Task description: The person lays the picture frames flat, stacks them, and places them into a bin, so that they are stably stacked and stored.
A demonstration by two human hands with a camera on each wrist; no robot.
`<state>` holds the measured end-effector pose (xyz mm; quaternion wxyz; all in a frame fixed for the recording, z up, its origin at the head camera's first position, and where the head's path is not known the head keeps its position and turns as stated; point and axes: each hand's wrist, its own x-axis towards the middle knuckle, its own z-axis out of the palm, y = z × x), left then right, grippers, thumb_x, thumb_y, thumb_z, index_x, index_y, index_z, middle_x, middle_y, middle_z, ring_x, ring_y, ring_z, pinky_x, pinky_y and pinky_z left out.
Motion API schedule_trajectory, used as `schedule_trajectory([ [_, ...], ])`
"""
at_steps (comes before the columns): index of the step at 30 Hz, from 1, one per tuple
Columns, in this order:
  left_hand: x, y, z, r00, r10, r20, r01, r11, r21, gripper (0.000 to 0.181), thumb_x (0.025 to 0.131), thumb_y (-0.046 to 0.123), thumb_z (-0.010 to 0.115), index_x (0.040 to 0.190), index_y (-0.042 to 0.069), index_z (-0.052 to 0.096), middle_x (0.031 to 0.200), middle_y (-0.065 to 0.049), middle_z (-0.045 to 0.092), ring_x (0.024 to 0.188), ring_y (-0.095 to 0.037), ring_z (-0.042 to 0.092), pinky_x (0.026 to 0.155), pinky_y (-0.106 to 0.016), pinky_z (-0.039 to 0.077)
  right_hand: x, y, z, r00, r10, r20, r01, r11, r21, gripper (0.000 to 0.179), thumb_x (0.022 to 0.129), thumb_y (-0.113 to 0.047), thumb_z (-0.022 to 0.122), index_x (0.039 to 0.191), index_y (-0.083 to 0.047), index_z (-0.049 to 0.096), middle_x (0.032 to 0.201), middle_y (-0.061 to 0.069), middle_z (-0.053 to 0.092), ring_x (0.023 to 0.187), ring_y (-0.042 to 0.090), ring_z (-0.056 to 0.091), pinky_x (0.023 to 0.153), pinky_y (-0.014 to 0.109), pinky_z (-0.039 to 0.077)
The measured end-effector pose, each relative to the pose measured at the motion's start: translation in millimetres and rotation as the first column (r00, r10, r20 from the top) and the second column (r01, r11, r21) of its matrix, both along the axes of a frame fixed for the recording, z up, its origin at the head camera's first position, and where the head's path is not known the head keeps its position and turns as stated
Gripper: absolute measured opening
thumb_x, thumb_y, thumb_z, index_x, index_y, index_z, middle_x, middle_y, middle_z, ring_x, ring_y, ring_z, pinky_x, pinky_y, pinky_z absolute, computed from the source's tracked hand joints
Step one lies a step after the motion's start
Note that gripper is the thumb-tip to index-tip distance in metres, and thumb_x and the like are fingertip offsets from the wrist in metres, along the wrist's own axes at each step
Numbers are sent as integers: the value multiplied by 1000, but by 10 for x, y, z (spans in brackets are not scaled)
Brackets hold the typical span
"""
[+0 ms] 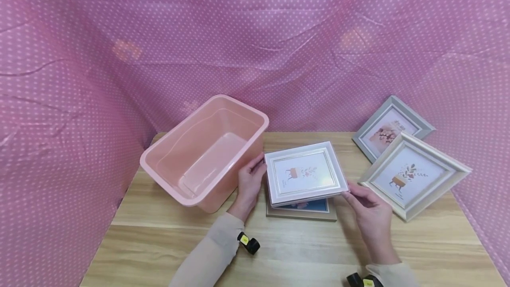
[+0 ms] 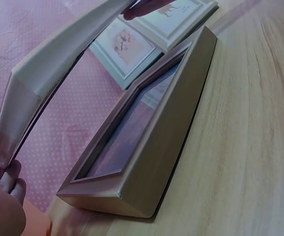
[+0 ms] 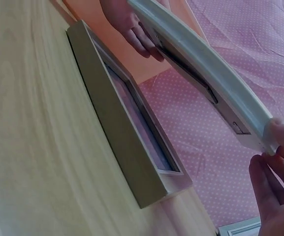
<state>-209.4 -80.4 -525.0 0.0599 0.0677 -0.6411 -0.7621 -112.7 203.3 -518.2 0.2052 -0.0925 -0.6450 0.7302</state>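
A white picture frame (image 1: 268,180) with a plant print is held up between my two hands in the head view. My left hand (image 1: 250,185) pinches its left end, and my right hand (image 1: 372,218) pinches the lower right corner between thumb and fingers. Beneath it a brown-gold picture frame (image 2: 176,128) with a dark blue picture lies face up on the table. The wrist views show a gap between the two frames. Most of the lower one is hidden from above by the white frame.
A pink plastic bin (image 1: 211,101) stands left of my left hand, with nothing inside. On the right, a cream picture frame (image 1: 458,172) overlaps a grey-green picture frame (image 1: 364,145). Pink dotted cloth (image 1: 255,48) hangs behind the wooden table (image 1: 295,251).
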Motion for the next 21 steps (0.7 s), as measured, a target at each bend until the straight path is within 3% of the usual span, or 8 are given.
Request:
schedule_trajectory([
  [7,-17,5,-14,1000,-14,7,14,999,-46,43,98,-5,67,141,-7,64,149,-24,63,143,-40,60,118,-37,53,83,-57,-59,999,-7,32,8,1000,-23,26,83,23,77,109,19,72,106,-3,85,103,8,80,91,22,63],
  [14,-16,15,-18,998,-26,51,30,996,-81,42,98,-3,67,141,-4,65,149,-20,65,144,-36,60,120,-40,51,166,-101,-105,991,-59,124,52,997,57,23,84,15,82,106,14,77,99,-12,84,95,0,78,86,15,63],
  [21,-39,23,-62,997,-27,76,37,991,-125,43,97,-5,66,140,-4,66,151,-22,63,144,-37,60,121,-41,50,212,-128,-161,977,-93,190,84,995,54,18,84,11,86,100,9,80,98,-7,85,92,-2,77,82,12,62],
])
